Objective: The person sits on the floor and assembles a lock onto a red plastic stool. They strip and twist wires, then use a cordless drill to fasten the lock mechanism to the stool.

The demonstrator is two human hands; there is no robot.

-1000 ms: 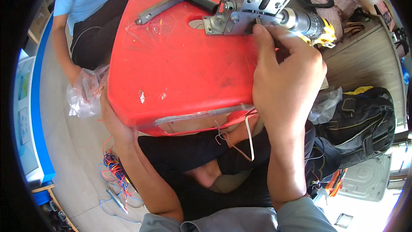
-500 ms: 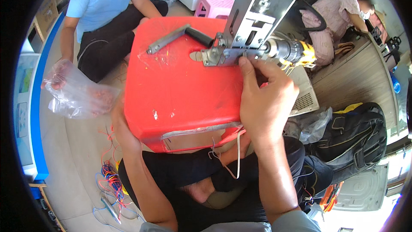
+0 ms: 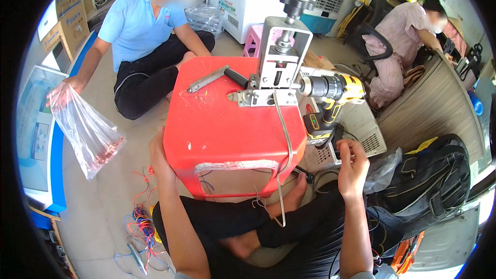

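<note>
A red plastic stool (image 3: 227, 129) stands before me, with my left hand (image 3: 161, 152) gripping its left side; some fingertips are hidden by the edge. My right hand (image 3: 353, 168) is off the stool at its right, fingers loosely curled and apart, with nothing in it. Fixed on the stool top is a metal wire-stripping machine (image 3: 279, 67) with a black knob. A yellow and black cordless drill (image 3: 330, 88) is coupled to its right side. From the machine's front a pale cable (image 3: 287, 144) hangs over the stool's edge. A crank handle (image 3: 209, 79) lies behind on the stool.
A person in a blue shirt (image 3: 139, 31) sits at the far left, holding a clear bag (image 3: 85, 129) of copper-coloured scraps. Coloured wires (image 3: 143, 225) lie on the floor at left. A white basket (image 3: 367, 129) and a black backpack (image 3: 423, 175) are at right. Another person (image 3: 395, 46) sits behind.
My right hand has left the machine and moved down to the right. The cable now shows running from the machine's front. The person's bag has swung lower, and my view has tilted up.
</note>
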